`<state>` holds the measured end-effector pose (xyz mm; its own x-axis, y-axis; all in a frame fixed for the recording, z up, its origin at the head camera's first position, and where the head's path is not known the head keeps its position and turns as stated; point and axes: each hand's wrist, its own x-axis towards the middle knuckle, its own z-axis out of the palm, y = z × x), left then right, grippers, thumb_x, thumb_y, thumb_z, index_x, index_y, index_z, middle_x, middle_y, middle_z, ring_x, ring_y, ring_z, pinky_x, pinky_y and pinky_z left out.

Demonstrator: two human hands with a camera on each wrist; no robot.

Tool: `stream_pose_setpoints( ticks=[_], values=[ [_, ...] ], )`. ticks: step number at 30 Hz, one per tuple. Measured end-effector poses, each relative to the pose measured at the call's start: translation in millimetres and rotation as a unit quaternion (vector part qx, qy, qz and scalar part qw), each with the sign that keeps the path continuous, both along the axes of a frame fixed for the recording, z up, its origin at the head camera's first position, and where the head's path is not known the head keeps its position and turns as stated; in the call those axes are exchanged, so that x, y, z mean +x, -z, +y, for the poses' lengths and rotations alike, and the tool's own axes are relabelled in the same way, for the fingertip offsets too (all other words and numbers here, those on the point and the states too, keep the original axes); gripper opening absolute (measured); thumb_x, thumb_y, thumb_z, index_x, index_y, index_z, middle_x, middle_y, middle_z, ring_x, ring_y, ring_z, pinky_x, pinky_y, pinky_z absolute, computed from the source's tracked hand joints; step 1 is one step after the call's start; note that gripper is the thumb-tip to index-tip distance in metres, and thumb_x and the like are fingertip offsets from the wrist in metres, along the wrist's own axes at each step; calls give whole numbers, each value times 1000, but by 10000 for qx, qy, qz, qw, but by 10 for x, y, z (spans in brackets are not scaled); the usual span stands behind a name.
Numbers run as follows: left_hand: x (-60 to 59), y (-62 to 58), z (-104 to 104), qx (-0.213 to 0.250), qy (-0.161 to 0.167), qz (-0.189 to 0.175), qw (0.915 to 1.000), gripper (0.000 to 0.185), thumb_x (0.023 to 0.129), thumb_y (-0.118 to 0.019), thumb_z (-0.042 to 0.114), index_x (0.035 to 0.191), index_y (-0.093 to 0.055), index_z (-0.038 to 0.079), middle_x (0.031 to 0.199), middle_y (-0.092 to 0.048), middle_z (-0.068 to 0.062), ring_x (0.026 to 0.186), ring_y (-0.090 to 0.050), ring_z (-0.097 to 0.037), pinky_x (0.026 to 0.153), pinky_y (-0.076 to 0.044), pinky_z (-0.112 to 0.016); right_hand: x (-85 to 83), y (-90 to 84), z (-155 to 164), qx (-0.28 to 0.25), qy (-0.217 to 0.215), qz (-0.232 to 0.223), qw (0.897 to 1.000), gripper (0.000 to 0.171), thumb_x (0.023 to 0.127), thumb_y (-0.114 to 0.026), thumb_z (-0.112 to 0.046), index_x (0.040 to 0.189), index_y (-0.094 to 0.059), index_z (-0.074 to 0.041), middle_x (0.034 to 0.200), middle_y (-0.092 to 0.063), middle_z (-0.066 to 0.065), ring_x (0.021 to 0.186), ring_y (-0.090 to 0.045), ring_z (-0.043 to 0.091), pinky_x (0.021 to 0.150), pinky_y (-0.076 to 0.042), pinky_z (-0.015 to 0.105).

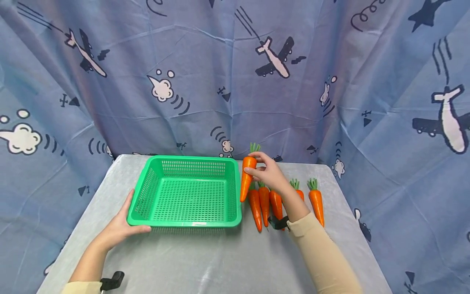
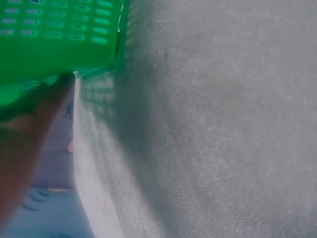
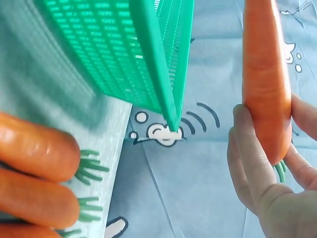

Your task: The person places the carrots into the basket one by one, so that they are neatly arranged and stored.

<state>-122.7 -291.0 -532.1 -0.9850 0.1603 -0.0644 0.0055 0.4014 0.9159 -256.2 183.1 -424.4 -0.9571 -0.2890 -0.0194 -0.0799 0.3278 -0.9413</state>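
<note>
A green plastic basket (image 1: 183, 224) with perforated walls stands upright on the table, with nothing inside. Around its near left corner my left hand (image 1: 119, 228) is spread, the thumb along the front side and straight fingers against the left side. In the left wrist view a finger (image 2: 54, 99) touches the basket (image 2: 59, 54) low on its wall. My right hand (image 1: 269, 173) holds an orange carrot (image 1: 247, 179) near its green top, between thumb and fingers. This carrot is raised beside the basket's right rim, its tip pointing down toward me.
Several more carrots (image 1: 254, 208) lie in a row right of the basket, partly hidden under my right forearm. The rightmost carrot (image 1: 316, 204) lies apart. A pale cloth covers the table (image 1: 205, 261). Blue printed curtains (image 1: 220, 81) hang behind and at both sides.
</note>
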Motion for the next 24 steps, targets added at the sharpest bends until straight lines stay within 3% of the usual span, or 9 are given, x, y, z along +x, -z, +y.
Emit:
stream_pose_setpoints(
  ticks=[2,4,6,10,13,16,18,21,24],
  values=[
    [-4,-4,3,-1,-5,-25,10000,135,77,-87,11,160,17,35,169,0,-19,147,-14,-46,117,-27,-40,-11,-3,-56,-23,-21,-18,10000,51,93,-75,-22,139,-54,-17,139,-48,19,100,-69,30,79,-60,47],
    [-6,-11,7,-3,-9,-36,10000,135,77,-87,10,160,17,35,169,0,-19,148,-13,-46,115,-22,-61,-25,5,-109,-78,-80,-32,9999,52,93,-75,-21,139,-53,-15,137,-48,20,97,-70,30,77,-61,46],
    [-7,-16,8,-9,-3,-30,10000,135,77,-86,10,160,17,35,169,0,-18,148,-13,-46,112,-19,-68,-35,11,-162,-123,-149,-50,9998,54,92,-76,-20,140,-52,-12,135,-49,21,95,-69,31,74,-61,44],
    [5,-30,4,-51,15,-23,10000,133,78,-86,10,160,16,37,169,-1,-17,148,-14,-45,116,-27,-45,-52,27,-270,-281,-290,-180,9990,57,92,-75,-17,141,-48,-7,136,-46,24,97,-68,34,76,-61,47],
    [11,-34,6,-6,29,18,10000,132,78,-86,10,160,14,38,169,-1,-17,148,-14,-44,109,-29,-21,-57,24,-355,-329,-335,-230,9986,55,92,-75,-15,140,-49,-9,135,-47,23,99,-67,36,79,-59,53],
    [11,-23,5,51,47,66,10000,132,78,-85,8,161,14,36,169,-1,-18,147,-15,-45,100,-27,-9,-65,14,-446,-258,-369,-156,9989,52,92,-75,-15,138,-50,-11,132,-51,22,99,-66,36,79,-59,55],
    [7,-10,0,40,26,68,10000,132,78,-86,9,161,14,37,169,-1,-17,147,-15,-44,101,-27,-9,-71,8,-511,-200,-419,-80,9989,52,92,-75,-15,138,-50,-10,129,-53,23,99,-66,37,79,-59,55],
    [2,4,-3,48,2,38,10000,133,77,-86,8,160,14,38,169,0,-17,148,-13,-45,117,-26,-36,-82,12,-595,-153,-457,-40,9988,52,92,-75,-14,138,-50,-9,126,-53,24,99,-66,38,79,-58,56],
    [-7,14,-4,112,-18,-10,9999,134,77,-86,7,160,14,39,169,3,-16,149,-8,-45,113,-17,-67,-93,25,-666,-142,-467,-75,9988,52,92,-75,-13,138,-50,-8,126,-52,25,99,-65,39,80,-58,57]
  ],
)
